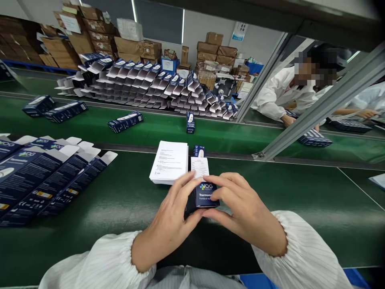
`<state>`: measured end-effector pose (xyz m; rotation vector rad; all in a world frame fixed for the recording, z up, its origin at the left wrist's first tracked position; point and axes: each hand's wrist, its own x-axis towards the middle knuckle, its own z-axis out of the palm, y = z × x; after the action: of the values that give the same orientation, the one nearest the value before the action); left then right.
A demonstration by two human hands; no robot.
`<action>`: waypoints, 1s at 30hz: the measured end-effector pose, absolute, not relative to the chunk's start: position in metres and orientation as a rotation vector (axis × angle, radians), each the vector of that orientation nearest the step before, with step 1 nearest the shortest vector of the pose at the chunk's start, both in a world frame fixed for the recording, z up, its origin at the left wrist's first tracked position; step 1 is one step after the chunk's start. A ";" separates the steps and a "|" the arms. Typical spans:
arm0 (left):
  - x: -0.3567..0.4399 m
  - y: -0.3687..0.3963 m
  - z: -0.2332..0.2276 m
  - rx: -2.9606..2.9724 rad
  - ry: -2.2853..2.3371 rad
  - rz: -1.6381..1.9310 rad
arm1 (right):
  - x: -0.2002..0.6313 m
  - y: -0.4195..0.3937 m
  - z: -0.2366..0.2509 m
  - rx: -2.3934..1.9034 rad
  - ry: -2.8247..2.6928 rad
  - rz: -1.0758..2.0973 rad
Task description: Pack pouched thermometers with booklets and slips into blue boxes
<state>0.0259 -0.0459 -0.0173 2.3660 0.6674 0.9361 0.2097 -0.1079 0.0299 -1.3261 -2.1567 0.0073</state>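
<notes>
Between my hands is a dark blue thermometer box point(207, 201), its printed end toward me and a white logo and lettering on it. My left hand point(170, 214) grips the box's left side, fingers over the top and thumb low at the front. On the right side, my right hand point(242, 208) closes around it in the same way, both thumbs nearly meeting at the lower edge. Just beyond the box lies a printed white slip point(199, 163), partly covered by my fingers. A stack of folded leaflets point(170, 160) lies to the left of it.
Open-flapped boxes point(45, 176) lean together at the left. A green conveyor belt point(162, 127) carries several closed boxes, including one point(190, 122) straight ahead. Behind it is a long pile of open cartons point(135, 86). A metal post point(309, 106) slants at the right, near a co-worker point(279, 94) handling boxes.
</notes>
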 end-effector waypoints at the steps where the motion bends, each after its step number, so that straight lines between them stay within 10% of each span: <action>1: 0.027 -0.048 -0.019 2.352 0.687 0.847 | 0.208 -0.105 0.036 -1.335 -2.205 -0.007; 7: 0.023 -0.043 -0.013 2.267 0.817 0.762 | 0.230 -0.103 0.049 -1.365 -2.218 0.320; 16: 0.044 0.012 -0.018 2.778 1.090 0.646 | 0.369 -0.064 -0.029 -1.491 -0.575 0.651; 30: 0.028 0.032 -0.042 2.761 1.082 0.675 | 0.366 0.044 -0.134 -1.496 -0.672 0.486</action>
<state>0.0276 0.0319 -0.0419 2.7614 1.0820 0.6749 0.3661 0.0445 -0.1341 -1.4956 -0.6723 0.4856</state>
